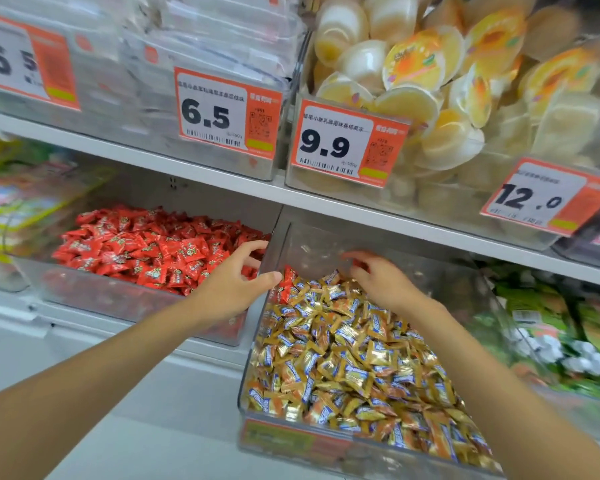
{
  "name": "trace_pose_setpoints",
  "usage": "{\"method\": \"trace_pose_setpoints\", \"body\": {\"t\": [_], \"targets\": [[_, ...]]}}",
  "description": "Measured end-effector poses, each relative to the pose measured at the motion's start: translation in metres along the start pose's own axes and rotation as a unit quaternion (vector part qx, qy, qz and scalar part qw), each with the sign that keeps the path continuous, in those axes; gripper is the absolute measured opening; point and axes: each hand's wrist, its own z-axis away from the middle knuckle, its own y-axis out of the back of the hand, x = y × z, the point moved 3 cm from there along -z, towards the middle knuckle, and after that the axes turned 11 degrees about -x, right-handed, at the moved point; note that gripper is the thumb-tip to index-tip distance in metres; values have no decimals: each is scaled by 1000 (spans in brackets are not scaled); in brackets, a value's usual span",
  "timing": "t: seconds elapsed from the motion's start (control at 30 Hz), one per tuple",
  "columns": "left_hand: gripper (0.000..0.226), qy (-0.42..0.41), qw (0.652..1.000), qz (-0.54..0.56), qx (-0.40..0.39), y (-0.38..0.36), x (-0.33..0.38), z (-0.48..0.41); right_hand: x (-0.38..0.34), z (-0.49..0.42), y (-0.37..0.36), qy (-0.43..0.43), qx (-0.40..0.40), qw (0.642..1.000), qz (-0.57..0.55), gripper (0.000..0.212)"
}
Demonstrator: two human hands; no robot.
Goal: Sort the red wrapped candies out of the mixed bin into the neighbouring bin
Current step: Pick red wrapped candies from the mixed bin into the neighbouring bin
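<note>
The pulled-out mixed bin [291,441] brims with gold candies [354,368]. A few red wrapped candies [286,284] stand tilted, long axis roughly upright, in its far left corner. Just beyond, the right hand [378,277] curls downward; I cannot tell whether it pinches anything. The left hand [234,280] hovers loosely spread over the neighbouring bin [118,299] and its red heap [146,247].
</note>
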Motion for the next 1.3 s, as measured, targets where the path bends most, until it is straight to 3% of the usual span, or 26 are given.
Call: {"method": "trace_pose_setpoints", "body": {"t": [0.17,0.3,0.47,0.67,0.73,0.87,0.97,1.07,1.17,1.3], "targets": [[64,4,1000,8,-3,0,2,2,-5,-4,-35,59,-94,976,187,26],[64,2,1000,13,-3,0,4,2,13,27,-18,69,-169,978,102,16],[60,6,1000,16,-2,1,2,1,26,63,24,18,-253,962,99,22],[60,3,1000,20,-12,1,-1,0,6,46,30,-3,-39,999,-16,35],[54,3,1000,19,-9,1,0,-1,-2,27,10,-6,-28,1000,1,28],[51,1,1000,15,-5,0,-1,-1,3,-7,-23,-94,-22,982,160,34],[51,-4,1000,18,-1,0,-3,-3,0,-13,-35,-73,-30,977,198,27],[51,-1,1000,16,-3,1,-2,-2,-2,-17,-39,-70,-44,988,127,9],[51,2,1000,11,-4,0,2,0,4,-18,-38,-76,-30,996,29,23],[52,3,1000,18,-3,0,2,1,-1,-1,-23,-41,11,985,-164,12]]}}
